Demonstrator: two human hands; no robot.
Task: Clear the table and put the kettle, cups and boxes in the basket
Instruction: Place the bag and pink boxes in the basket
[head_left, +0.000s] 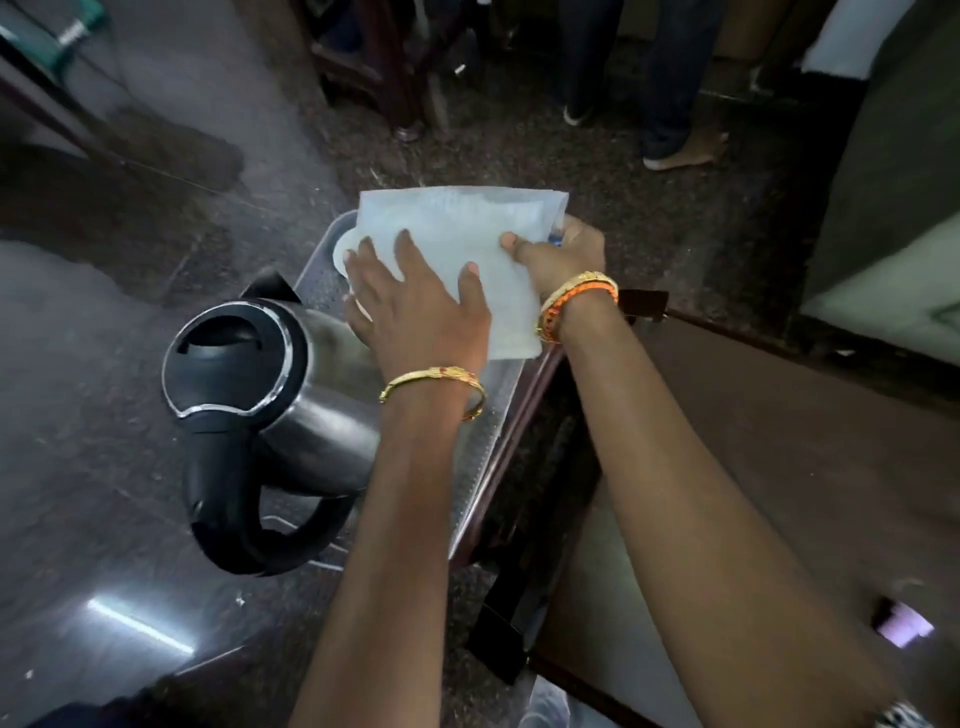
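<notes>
A steel kettle (311, 405) with a black lid and handle stands in the near left part of a clear plastic basket (488, 441). Both hands hold a pale white box (462, 234) over the basket's far end. My left hand (415, 306) lies flat on the box's top with fingers spread. My right hand (563, 254) grips the box's right edge. A white cup (345, 249) shows partly under the box at its left edge. What lies beneath the box is hidden.
The basket rests at the left edge of a dark brown table (779, 441), above a speckled dark floor (130, 493). A person's legs and feet (670, 145) stand at the far side. Wooden furniture legs (395, 78) are at the top centre.
</notes>
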